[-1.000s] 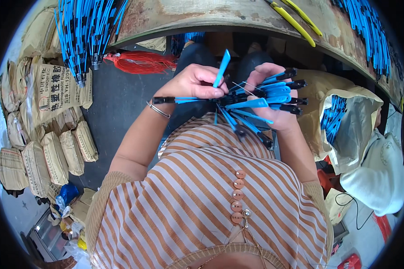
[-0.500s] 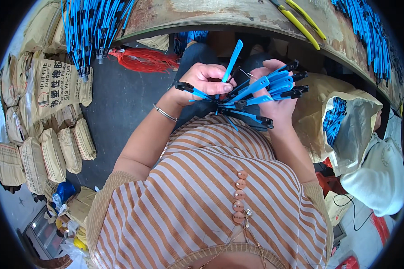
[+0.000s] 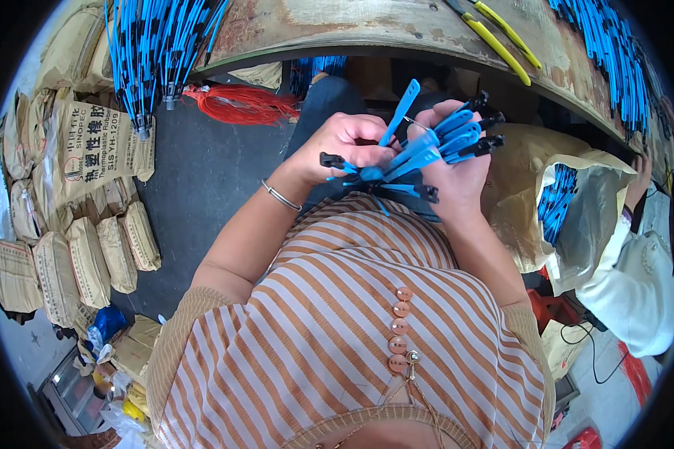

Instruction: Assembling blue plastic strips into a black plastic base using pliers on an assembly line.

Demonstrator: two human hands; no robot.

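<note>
My left hand (image 3: 346,148), with a bangle at the wrist, is closed in a pinch on a flat blue plastic strip (image 3: 404,106) that points up and away from me. My right hand (image 3: 457,176) is wrapped round a bundle of similar blue strips with black clip-like ends (image 3: 462,135). The strips fan out above my lap, some to the right and some toward my left wrist. Motion blurs the strips between my hands. Next to my right fingertips shows a thin pale tip, too small to name.
Ahead is a worn wooden table (image 3: 314,26) with yellow-handled pliers (image 3: 502,49) and blue-black bundles (image 3: 157,52). Red strands (image 3: 243,105) hang below its edge. Brown sacks (image 3: 90,142) stand left. At right, a co-worker's white sleeve (image 3: 629,292) is beside an open paper sack (image 3: 517,202).
My hands have drawn slightly closer together, and the bundle has shifted a little left. The pinched strip has moved slightly right and down. At right, the co-worker's hand now shows by the sack.
</note>
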